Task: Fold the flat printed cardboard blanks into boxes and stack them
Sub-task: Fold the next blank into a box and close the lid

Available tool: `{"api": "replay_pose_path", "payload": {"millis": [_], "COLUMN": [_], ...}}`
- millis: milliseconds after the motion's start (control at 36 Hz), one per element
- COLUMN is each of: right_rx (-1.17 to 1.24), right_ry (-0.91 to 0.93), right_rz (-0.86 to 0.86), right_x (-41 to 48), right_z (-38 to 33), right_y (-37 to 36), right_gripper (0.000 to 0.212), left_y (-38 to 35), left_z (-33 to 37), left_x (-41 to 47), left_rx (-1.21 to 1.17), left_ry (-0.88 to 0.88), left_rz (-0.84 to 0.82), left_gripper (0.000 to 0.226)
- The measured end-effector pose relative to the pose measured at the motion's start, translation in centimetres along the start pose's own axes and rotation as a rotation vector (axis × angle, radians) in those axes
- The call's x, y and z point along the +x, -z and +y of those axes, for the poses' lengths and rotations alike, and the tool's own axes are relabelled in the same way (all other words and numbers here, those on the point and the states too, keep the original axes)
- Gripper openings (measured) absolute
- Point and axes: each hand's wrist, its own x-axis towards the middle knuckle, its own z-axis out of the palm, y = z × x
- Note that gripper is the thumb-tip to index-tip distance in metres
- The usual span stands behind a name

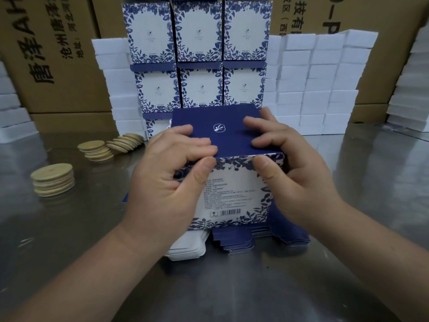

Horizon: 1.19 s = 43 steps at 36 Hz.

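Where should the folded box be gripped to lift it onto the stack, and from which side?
Take the box by its two upright side walls, one hand from each side. Its navy top flap lies flat; the left hand and right hand pinch its front edge, which would likely lift the flap.

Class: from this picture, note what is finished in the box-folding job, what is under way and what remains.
Done: finished boxes stand stacked at the back. In hand: left hand and right hand grip one formed box, fingers on its blue top, thumbs on its front. Remaining: stacking it, then folding the flat blanks piled beneath.
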Motion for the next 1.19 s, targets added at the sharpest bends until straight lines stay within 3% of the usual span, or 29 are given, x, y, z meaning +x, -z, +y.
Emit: {"api": "replay_pose_path", "payload": {"millis": [833,972,1111,1195], "right_rx": [-0.071,0.215,0.299,0.344], "right_ry": [0.036,-0.242,-0.585,-0.699], "right_rz": [0.081,0.206,0.244,0.236], "right_x": [-0.6,-0.9,-0.6,-0.4], "right_z": [-0.2,-0.3,1.4,1.9], "right_y": [0.3,-0.1,0.3,0.7], "right_gripper": [0.021,0.026,0.035,0.042], "left_y": [0.2,0.4,0.2,0.0], "left_z": [-0.8,-1.0,-1.3,-1.4], "left_x": [-0.8,-1.5,-1.5,-1.7], "left_rx": [0.018,0.233,0.242,0.197], "left_ry": [-0.035,-0.08,-0.138,-0.165], "left_rz": [0.006,-0.003,-0.015,-0.011], "left_gripper": [0.013,0.042,0.04,0.038]}}
